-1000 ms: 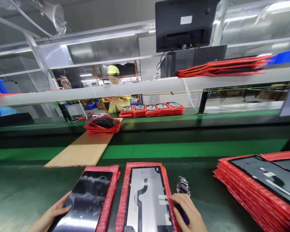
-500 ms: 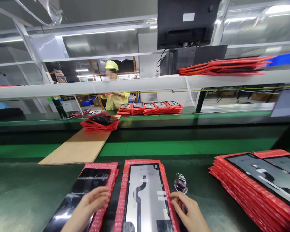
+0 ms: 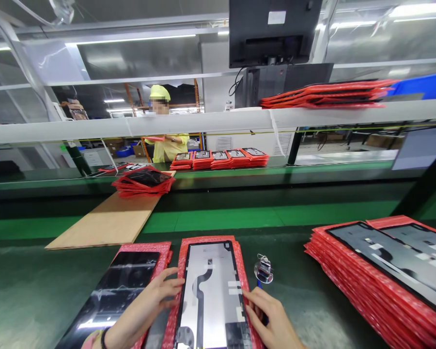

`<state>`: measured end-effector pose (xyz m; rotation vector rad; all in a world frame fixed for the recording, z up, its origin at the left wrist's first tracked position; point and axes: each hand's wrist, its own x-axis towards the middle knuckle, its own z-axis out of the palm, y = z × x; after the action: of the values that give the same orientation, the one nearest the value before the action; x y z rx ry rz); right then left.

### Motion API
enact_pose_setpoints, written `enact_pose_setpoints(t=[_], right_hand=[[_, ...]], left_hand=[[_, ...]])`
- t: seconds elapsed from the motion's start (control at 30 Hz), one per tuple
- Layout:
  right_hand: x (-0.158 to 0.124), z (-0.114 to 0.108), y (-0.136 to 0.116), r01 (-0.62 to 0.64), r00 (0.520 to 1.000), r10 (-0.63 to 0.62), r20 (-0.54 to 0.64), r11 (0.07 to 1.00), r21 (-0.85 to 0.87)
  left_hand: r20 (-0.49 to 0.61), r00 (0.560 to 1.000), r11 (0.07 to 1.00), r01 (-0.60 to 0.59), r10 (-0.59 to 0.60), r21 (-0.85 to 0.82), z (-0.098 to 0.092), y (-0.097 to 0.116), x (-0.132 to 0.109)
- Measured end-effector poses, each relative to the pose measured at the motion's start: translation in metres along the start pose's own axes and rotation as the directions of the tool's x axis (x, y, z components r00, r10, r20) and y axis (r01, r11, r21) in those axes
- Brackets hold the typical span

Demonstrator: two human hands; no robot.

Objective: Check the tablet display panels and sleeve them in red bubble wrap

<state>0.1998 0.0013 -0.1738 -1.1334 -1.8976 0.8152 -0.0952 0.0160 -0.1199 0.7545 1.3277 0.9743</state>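
A silver-backed panel [image 3: 209, 291] lies on red bubble wrap [image 3: 183, 252] on the green bench in front of me. My left hand [image 3: 150, 303] rests on its left edge, fingers stretched and slightly curled. My right hand [image 3: 272, 320] touches its right edge, fingers extended, holding nothing. A dark glossy panel [image 3: 119, 291] on red wrap lies just left of my left hand. A small shiny metal clip-like item [image 3: 263, 269] sits beyond my right hand.
A tall stack of red-wrapped panels [image 3: 381, 271] fills the right. A brown board [image 3: 105, 220] bridges the green conveyor, with a red pile [image 3: 143, 182] at its far end. A person in yellow [image 3: 167, 140] works opposite. A monitor [image 3: 272, 31] hangs above.
My left hand has moved right, from the dark panel to the left edge of the silver panel. My right hand stays at the right edge. The view has drifted slightly.
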Motion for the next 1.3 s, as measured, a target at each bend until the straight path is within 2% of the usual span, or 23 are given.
enact_pose_setpoints(t=[0.13, 0.27, 0.37, 0.47, 0.6, 0.77, 1.03, 1.13, 1.3], right_hand=[[0.004, -0.003, 0.000, -0.104, 0.994, 0.107, -0.017, 0.984, 0.144], [0.010, -0.007, -0.004, -0.216, 0.971, 0.236, -0.022, 0.918, 0.334], [0.014, -0.009, -0.019, -0.275, 0.955, 0.294, 0.036, 0.834, 0.478], [0.019, -0.007, -0.035, -0.304, 0.949, 0.289, 0.123, 0.749, 0.589], [0.029, -0.005, -0.035, -0.348, 0.937, 0.274, 0.216, 0.710, 0.612], [0.033, -0.007, -0.028, -0.371, 0.927, 0.321, 0.195, 0.698, 0.613], [0.025, -0.013, -0.049, -0.428, 0.902, 0.304, 0.306, 0.535, 0.729], [0.023, -0.019, -0.050, -0.423, 0.903, 0.311, 0.296, 0.523, 0.740], [0.021, -0.035, -0.053, -0.345, 0.935, 0.269, 0.233, 0.521, 0.781]], left_hand=[[0.000, 1.000, 0.999, 0.021, -0.021, 0.034, 0.005, 0.006, -0.002], [0.005, 1.000, 0.999, 0.015, -0.015, 0.040, 0.008, 0.006, -0.007], [0.029, 1.000, 0.999, -0.010, 0.009, 0.034, 0.008, 0.005, -0.011], [0.034, 0.999, 0.999, -0.020, 0.019, 0.029, 0.008, 0.004, -0.014], [0.030, 0.999, 0.999, -0.022, 0.021, 0.031, 0.008, 0.003, -0.014], [0.031, 0.999, 0.999, -0.027, 0.026, 0.039, 0.009, 0.001, -0.013], [0.025, 0.999, 0.997, -0.023, 0.022, 0.067, 0.010, -0.005, -0.012], [0.052, 0.998, 0.997, -0.036, 0.032, 0.075, 0.009, -0.007, -0.013], [0.066, 0.996, 0.993, -0.071, 0.065, 0.090, 0.010, -0.003, -0.017]])
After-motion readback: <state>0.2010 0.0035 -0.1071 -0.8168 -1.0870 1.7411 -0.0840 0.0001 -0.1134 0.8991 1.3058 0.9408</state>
